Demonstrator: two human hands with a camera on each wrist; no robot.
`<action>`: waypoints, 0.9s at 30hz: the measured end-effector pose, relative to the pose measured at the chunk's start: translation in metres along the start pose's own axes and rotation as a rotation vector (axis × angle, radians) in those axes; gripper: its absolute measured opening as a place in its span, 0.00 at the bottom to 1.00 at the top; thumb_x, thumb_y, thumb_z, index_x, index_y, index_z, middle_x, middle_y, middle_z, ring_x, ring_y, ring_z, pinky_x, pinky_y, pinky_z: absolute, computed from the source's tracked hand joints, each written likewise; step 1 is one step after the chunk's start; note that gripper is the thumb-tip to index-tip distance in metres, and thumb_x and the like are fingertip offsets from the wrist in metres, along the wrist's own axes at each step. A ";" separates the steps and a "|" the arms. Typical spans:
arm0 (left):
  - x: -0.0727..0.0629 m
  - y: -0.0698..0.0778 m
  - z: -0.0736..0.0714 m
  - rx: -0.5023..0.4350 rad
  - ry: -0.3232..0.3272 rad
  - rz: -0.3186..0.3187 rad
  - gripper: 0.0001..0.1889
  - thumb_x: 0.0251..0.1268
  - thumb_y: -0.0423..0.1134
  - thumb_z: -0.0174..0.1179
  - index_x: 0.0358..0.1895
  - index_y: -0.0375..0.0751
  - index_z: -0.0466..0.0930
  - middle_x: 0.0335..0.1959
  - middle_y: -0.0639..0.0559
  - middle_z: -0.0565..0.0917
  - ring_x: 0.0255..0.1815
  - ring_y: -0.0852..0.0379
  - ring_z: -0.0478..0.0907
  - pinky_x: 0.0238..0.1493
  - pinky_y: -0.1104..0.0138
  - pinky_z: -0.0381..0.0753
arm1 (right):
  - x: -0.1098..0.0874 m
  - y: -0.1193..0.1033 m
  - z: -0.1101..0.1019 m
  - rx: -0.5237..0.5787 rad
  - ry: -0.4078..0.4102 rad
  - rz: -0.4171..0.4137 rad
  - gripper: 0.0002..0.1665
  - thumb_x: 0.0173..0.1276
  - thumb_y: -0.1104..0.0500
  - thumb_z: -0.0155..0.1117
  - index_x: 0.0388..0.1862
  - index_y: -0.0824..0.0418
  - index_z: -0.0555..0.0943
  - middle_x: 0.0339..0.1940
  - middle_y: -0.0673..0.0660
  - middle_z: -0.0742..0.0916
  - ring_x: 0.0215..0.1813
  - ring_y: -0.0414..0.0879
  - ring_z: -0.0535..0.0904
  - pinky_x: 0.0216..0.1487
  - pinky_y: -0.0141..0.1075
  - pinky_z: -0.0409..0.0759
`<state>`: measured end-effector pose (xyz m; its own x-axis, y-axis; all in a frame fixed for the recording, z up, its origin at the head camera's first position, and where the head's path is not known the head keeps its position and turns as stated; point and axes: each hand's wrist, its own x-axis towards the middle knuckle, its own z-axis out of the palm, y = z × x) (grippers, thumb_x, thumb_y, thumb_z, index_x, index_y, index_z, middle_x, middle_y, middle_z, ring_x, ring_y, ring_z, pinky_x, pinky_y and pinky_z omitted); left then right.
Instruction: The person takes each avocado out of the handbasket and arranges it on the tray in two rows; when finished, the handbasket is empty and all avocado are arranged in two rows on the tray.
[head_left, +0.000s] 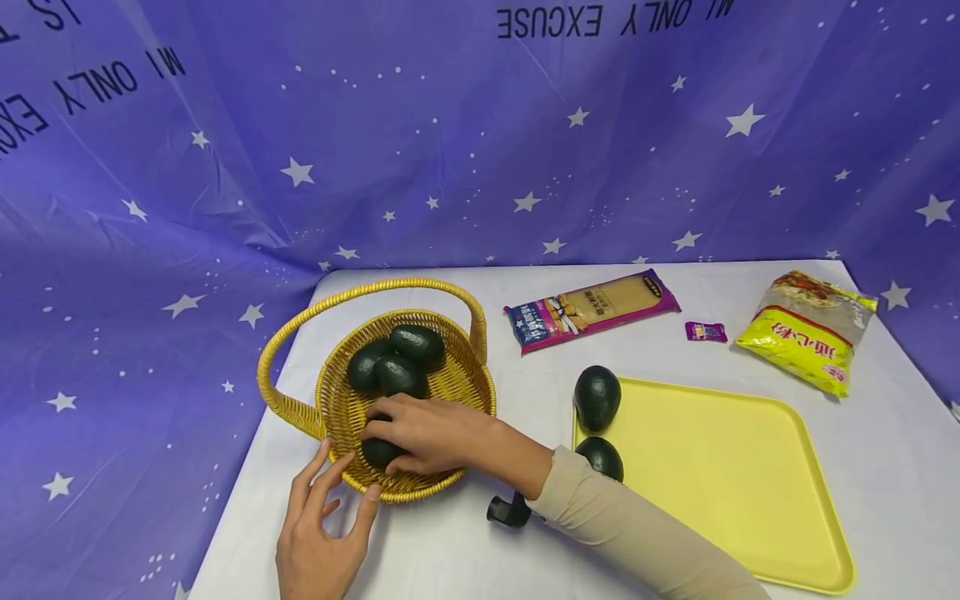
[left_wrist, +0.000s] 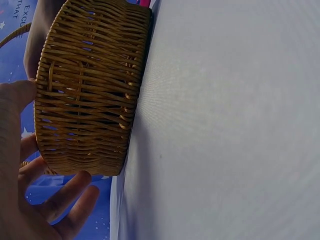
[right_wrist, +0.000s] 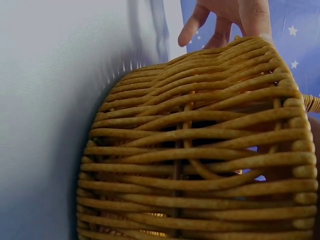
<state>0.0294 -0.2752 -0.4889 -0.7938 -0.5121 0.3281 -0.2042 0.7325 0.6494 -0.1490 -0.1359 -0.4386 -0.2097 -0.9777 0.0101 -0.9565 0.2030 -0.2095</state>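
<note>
A round wicker basket [head_left: 468, 387] with a tall arched handle [head_left: 375, 286] stands on the left of the table. Inside, several dark green avocados [head_left: 416, 346] lie bunched toward the back. My right hand [head_left: 431, 433] reaches over the rim and grips another avocado [head_left: 378, 454] low in the basket, its fingers curled over the fruit and covering part of it. At the near left side, my left hand [head_left: 318, 533] is spread, with its thumb and fingertips right at the rim. In the left wrist view, the thumb [left_wrist: 22, 92] meets the woven edge.
A yellow tray [head_left: 720, 467] lies to the right, with two avocados [head_left: 597, 398] at its left edge. Behind it are a pasta packet [head_left: 592, 308], a small purple packet [head_left: 706, 332] and a yellow bag [head_left: 806, 333]. A small black object [head_left: 508, 511] shows beside my right sleeve.
</note>
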 end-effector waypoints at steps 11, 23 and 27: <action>0.001 0.002 -0.001 -0.002 -0.018 -0.006 0.28 0.62 0.44 0.82 0.66 0.52 0.86 0.79 0.61 0.73 0.58 0.56 0.84 0.48 0.90 0.73 | 0.000 -0.001 0.000 0.059 0.015 -0.016 0.34 0.73 0.41 0.76 0.73 0.45 0.79 0.73 0.52 0.75 0.69 0.43 0.78 0.68 0.31 0.79; 0.000 0.001 0.000 -0.002 -0.028 -0.017 0.28 0.63 0.45 0.81 0.66 0.51 0.86 0.79 0.59 0.73 0.59 0.51 0.85 0.48 0.92 0.70 | 0.002 0.000 0.004 0.093 0.011 -0.034 0.35 0.70 0.42 0.79 0.71 0.47 0.78 0.75 0.55 0.74 0.70 0.44 0.78 0.67 0.32 0.81; -0.001 0.001 0.000 0.002 -0.022 -0.017 0.28 0.62 0.45 0.81 0.66 0.51 0.86 0.80 0.60 0.72 0.59 0.53 0.85 0.48 0.92 0.70 | 0.002 0.000 0.004 0.080 0.016 -0.044 0.34 0.70 0.43 0.80 0.70 0.48 0.78 0.75 0.55 0.74 0.73 0.46 0.76 0.70 0.32 0.79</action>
<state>0.0298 -0.2743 -0.4882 -0.8028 -0.5143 0.3018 -0.2188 0.7248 0.6533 -0.1486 -0.1378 -0.4424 -0.1722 -0.9844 0.0367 -0.9456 0.1547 -0.2863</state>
